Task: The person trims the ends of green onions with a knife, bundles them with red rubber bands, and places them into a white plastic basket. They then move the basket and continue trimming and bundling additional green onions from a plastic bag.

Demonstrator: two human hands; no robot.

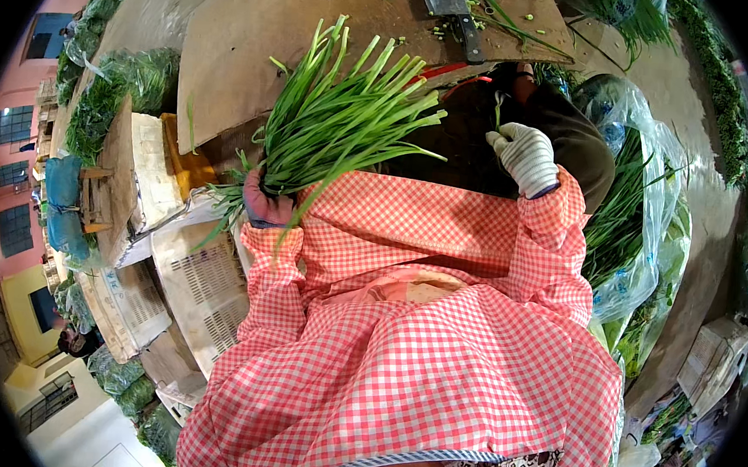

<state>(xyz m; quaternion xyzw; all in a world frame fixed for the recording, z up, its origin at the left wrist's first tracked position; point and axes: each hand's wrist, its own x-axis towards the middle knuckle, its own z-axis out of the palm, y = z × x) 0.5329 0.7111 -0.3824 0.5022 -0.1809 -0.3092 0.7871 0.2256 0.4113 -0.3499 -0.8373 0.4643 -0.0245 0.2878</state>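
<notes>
My left hand, in a pinkish-purple glove, grips a bunch of green garlic chives near its leafy end. The pale cut ends fan out up and to the right, above my lap. One long blade droops over my checked sleeve. My right hand wears a white knitted glove and is raised over my dark trouser leg. Its thumb and forefinger pinch a thin, pale green stalk. A wooden board lies before me, with a black-handled knife resting at its near edge among chopped bits.
A plastic bag of long green leaves stands at my right. White plastic crates and a foam box stand at my left. More bagged greens lie beyond them. Red strips show below the board's edge.
</notes>
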